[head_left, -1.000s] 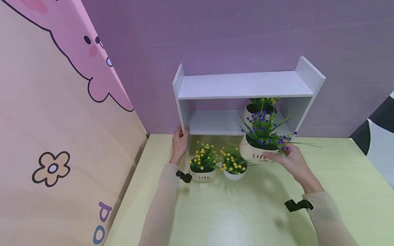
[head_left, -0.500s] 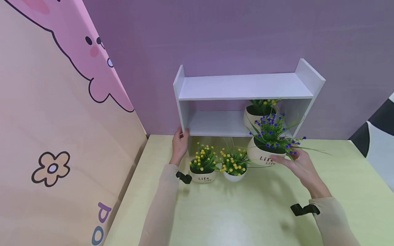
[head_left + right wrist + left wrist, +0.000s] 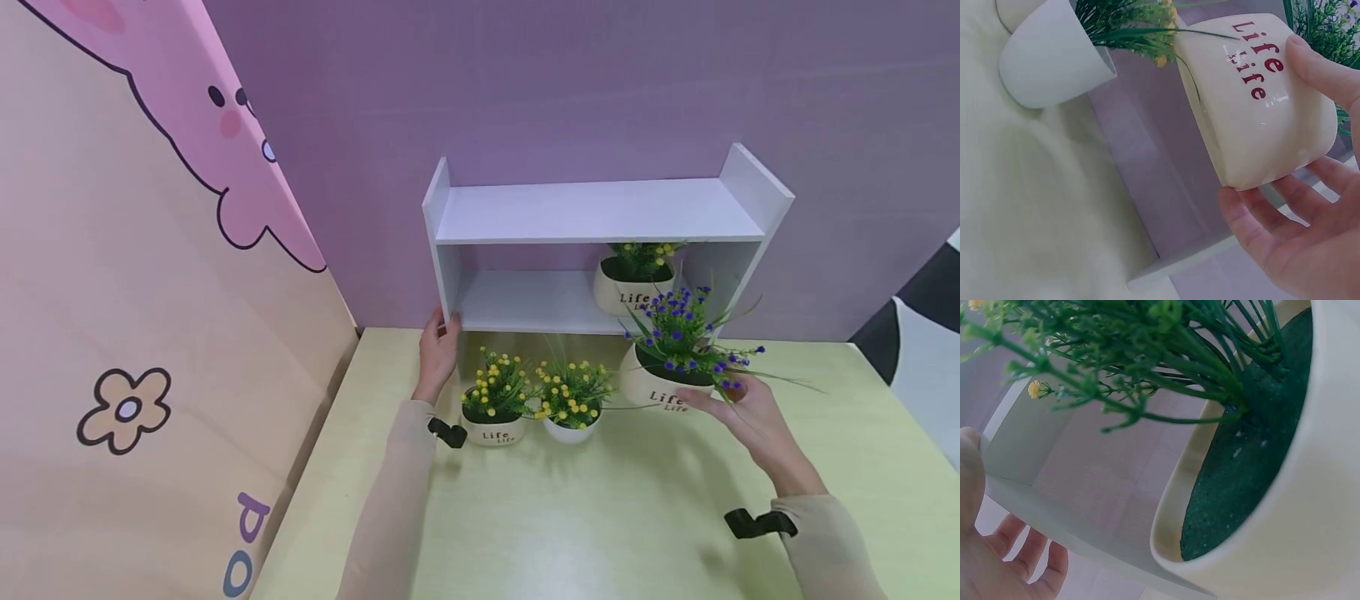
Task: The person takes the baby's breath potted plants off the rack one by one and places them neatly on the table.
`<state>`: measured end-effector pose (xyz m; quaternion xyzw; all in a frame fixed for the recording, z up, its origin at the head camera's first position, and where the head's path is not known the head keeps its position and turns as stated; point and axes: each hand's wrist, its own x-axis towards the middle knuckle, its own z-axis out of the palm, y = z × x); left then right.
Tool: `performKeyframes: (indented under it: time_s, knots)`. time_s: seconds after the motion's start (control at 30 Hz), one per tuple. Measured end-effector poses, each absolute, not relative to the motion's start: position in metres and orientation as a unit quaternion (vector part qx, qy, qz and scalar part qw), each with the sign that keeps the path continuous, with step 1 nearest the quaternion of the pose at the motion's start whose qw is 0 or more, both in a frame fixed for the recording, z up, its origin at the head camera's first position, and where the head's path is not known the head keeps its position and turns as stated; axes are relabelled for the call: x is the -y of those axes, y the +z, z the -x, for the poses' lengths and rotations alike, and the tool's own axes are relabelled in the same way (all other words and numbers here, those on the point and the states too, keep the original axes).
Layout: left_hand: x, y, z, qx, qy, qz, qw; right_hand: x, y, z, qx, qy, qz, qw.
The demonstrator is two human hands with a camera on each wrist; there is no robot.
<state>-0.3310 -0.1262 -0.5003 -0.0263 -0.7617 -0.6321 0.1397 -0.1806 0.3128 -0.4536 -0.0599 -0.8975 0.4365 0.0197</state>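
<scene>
My right hand [image 3: 761, 429] grips a cream flowerpot [image 3: 647, 379] with blue-purple flowers and red "Life" lettering. In the right wrist view, the thumb lies along the lettered side and the fingers are under the base of the pot [image 3: 1272, 131]. This pot hangs above the table, in front of the right end of a white two-tier shelf [image 3: 592, 212]. At the shelf's lower left corner, my left hand [image 3: 437, 357] holds the side panel between thumb and fingers. Another cream pot [image 3: 615, 292], yellow-flowered, sits on the shelf's lower board at the right.
In front of the shelf, a cream pot [image 3: 491, 433] and a smaller white pot [image 3: 570, 434], both with yellow flowers, stand on the pale table [image 3: 540, 525]. A purple wall [image 3: 585, 75] rises behind the shelf; a decorated wall [image 3: 180, 317] borders the left side.
My right hand has moved right and slightly down, toward me, with the blue-purple flowerpot, revealing more of the pot on the shelf. My left hand stays at the shelf corner.
</scene>
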Motion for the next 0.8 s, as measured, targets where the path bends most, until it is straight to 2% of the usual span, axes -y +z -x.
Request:
performKeyframes:
  time_s: [0.23,0.7,0.8]
  knots:
    - [0.127,-0.5,0.331,0.762,-0.631,0.032,0.142,-0.318,-0.465,0.179,0.894,0.445,0.054,0.022]
    - [0.127,-0.5,0.331,0.762,-0.632,0.028,0.137,-0.331,-0.481,0.173,0.888,0.457,0.045,-0.03]
    - [0.127,-0.5,0.331,0.765,-0.629,0.029,0.137,-0.332,-0.487,0.172,0.886,0.461,0.044,-0.025]
